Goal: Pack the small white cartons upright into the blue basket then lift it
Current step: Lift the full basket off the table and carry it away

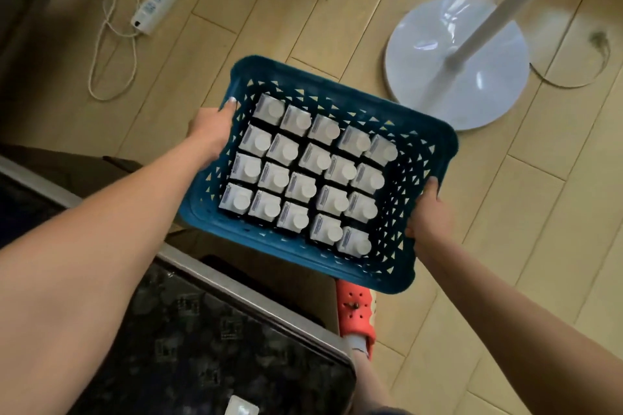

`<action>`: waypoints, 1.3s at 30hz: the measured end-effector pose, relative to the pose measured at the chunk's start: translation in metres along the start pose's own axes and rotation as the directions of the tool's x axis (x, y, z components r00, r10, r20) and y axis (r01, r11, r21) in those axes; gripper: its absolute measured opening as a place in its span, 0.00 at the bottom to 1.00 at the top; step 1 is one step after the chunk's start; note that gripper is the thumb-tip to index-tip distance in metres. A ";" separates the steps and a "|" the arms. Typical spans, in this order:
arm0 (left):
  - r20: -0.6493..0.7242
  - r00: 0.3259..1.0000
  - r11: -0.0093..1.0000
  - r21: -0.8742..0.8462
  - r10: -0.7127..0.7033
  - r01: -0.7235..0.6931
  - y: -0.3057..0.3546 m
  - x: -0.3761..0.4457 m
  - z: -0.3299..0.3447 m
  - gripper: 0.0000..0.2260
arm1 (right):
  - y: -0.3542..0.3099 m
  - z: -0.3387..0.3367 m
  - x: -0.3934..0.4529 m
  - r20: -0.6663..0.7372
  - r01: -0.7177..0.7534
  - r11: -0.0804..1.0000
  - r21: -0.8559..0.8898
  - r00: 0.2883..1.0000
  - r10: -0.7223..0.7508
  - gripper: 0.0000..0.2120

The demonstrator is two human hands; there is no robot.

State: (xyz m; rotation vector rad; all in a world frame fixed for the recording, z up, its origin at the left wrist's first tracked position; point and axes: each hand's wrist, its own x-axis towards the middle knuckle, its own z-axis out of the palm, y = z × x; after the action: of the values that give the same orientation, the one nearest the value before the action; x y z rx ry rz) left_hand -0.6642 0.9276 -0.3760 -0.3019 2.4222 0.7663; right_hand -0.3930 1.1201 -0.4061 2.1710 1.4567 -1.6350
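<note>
The small white cartons with round white caps (305, 175) stand upright in close rows inside the blue perforated plastic basket (340, 96), which is held in the air above the pale wooden plank floor (303, 3). The left hand (210, 131) grips one short rim, thumb hooked over the edge; the right hand (428, 216) grips the opposite rim. Beyond stands a round white fan base (438, 84), and a white power strip (158, 0) lies farther left.

blue basket (293, 256), small white cartons (305, 172) upright inside
</note>
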 end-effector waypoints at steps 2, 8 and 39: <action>0.014 1.000 1.000 -0.004 -0.009 0.009 -0.008 0.008 0.008 0.21 | 0.009 0.008 0.012 -0.029 0.000 1.000 0.000 1.000 0.000 0.25; 0.010 1.000 1.000 0.012 -0.007 0.006 -0.027 0.032 0.024 0.20 | 0.030 0.040 0.035 -0.073 0.005 1.000 0.009 0.997 -0.005 0.26; 0.254 0.963 0.975 0.220 -0.087 0.030 -0.101 0.097 0.041 0.14 | 0.089 0.120 0.042 -0.125 0.014 1.000 0.016 0.992 -0.012 0.23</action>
State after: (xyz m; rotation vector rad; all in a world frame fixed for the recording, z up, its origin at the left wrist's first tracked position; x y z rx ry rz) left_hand -0.6870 0.8661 -0.5063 -0.1732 2.2086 0.4790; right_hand -0.4180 1.0330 -0.5322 2.3164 1.4960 -1.5462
